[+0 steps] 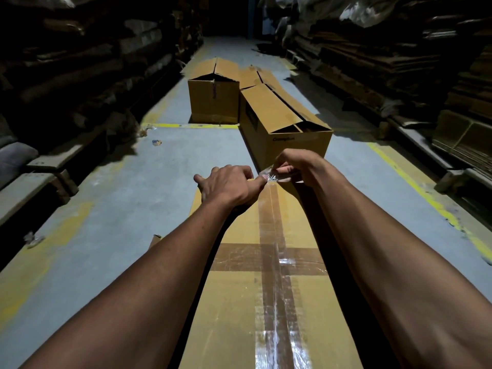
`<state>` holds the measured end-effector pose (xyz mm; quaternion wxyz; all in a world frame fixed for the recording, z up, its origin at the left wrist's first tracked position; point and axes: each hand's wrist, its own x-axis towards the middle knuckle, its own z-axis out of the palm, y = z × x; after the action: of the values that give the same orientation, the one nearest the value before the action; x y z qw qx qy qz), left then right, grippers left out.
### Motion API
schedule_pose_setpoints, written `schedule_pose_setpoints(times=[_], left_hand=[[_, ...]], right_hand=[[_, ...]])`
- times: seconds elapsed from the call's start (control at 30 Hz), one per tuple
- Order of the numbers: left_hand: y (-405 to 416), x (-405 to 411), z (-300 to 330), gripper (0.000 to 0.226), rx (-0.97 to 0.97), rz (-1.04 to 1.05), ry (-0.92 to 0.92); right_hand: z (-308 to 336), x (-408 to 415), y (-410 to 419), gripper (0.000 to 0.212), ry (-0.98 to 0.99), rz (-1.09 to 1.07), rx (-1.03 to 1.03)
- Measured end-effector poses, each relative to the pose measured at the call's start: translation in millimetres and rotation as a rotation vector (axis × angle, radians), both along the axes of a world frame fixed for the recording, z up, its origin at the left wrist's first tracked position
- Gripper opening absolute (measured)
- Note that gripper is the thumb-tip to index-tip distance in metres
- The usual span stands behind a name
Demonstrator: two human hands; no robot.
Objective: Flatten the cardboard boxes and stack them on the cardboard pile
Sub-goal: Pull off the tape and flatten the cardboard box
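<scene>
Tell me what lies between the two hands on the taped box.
In the head view, only a lifted end of clear tape spans the gap between the left hand and right hand, above the taped box.
</scene>
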<state>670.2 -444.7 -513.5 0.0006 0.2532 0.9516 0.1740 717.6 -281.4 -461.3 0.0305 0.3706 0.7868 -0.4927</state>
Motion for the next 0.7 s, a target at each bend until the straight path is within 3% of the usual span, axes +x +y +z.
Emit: schedule_pose_setpoints(times=[0.1,0.2,0.4,0.57,0.7], left_hand=[[-2.0,1.9,1.4,0.059,-0.005,-0.009,0.008],[-3.1,1.2,0.1,0.057,-0.006,-0.013,0.005],[-4.3,0.5,-4.9,0.056,-0.016,-0.065,0.002],[-7.9,-0.2,-3.3,0.039,0.069,-0.142,-0.015],[-9.7,-5.5,-7.2,0.039,0.118,-0.167,-0.048]], right_hand=[[-2.2,-3.7,7.8,0.015,0.098,-0.094,-0.146],[-5.4,-4.7,9.6,0.009,0.127,-0.113,-0.145],[6.0,14.9,8.9,0.026,0.093,0.111,-0.221],[-1.4,19.6,22.3,0.045,0.198,0.271,-0.265],[1.5,22.8,23.9,0.037,0.257,0.258,-0.291]])
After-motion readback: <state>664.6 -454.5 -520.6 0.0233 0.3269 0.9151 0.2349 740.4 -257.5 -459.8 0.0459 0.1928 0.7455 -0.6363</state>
